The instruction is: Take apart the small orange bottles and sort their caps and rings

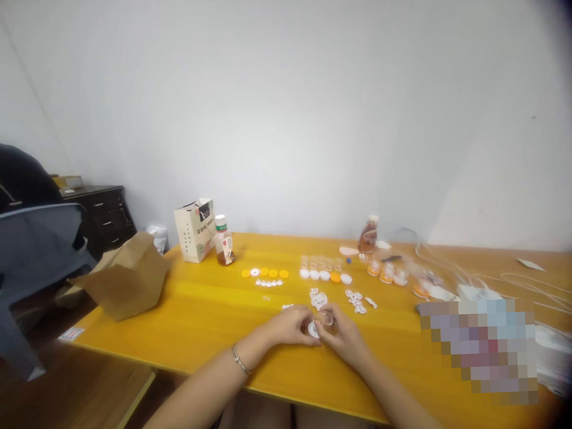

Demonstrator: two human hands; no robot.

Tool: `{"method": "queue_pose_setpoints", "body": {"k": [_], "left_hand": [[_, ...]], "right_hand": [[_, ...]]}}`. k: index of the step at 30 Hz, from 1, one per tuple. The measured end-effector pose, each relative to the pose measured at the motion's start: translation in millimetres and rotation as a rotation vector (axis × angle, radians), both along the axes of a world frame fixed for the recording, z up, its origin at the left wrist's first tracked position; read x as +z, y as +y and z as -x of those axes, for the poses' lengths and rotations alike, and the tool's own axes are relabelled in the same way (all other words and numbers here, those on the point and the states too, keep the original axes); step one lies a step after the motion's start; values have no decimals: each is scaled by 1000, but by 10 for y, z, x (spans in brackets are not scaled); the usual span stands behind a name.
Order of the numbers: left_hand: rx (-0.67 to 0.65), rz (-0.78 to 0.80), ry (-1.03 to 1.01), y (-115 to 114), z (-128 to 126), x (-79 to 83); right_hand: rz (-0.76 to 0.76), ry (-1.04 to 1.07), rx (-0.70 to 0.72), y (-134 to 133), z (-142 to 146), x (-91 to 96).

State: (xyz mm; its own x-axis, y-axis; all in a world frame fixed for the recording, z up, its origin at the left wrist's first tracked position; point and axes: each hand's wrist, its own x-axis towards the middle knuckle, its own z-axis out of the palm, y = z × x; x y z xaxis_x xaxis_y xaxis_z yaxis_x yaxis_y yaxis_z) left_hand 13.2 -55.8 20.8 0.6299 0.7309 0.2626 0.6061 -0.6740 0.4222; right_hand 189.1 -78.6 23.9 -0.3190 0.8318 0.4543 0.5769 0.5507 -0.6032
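Near the front of the table, my left hand point(294, 326) is closed around a small white round piece point(312, 329), its fingers curled over the side. My right hand point(342, 336) grips a small clear plastic cup point(326, 318) right beside that piece. Fingers hide much of both, so I cannot tell whether they are joined. Just beyond my hands lie white cut-out plastic pieces point(319, 298), with more white cut-out pieces point(356, 302) to their right. Farther back are a row of clear cups point(320, 263) and a row of white and orange caps point(324, 275).
Yellow rings point(265, 272) and small white pieces point(272, 283) lie in rows left of centre. A brown paper bag point(127, 278), a carton bag point(195, 234) and a bottle point(224, 242) stand left. Orange-based clear assemblies point(386, 273), a brown bottle point(368, 237) and cables point(459, 270) are right.
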Motion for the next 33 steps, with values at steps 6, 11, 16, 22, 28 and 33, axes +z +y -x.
{"method": "queue_pose_setpoints", "body": {"k": [6, 11, 16, 22, 28, 33], "left_hand": [[-33, 40, -25, -31, 20, 77], [12, -41, -279, -128, 15, 219], [-9, -52, -461, -182, -61, 255], [30, -9, -556, -140, -124, 183], [274, -63, -559, 513, 60, 256], [512, 9, -501, 1245, 152, 397]], "right_hand": [[-57, 179, -44, 44, -18, 8], [-225, 219, -126, 73, -25, 1], [-275, 158, -13, 85, -47, -52], [-203, 213, 33, 91, -47, -91], [-105, 270, -30, 96, -7, -72], [26, 30, 31, 37, -20, -33]]}}
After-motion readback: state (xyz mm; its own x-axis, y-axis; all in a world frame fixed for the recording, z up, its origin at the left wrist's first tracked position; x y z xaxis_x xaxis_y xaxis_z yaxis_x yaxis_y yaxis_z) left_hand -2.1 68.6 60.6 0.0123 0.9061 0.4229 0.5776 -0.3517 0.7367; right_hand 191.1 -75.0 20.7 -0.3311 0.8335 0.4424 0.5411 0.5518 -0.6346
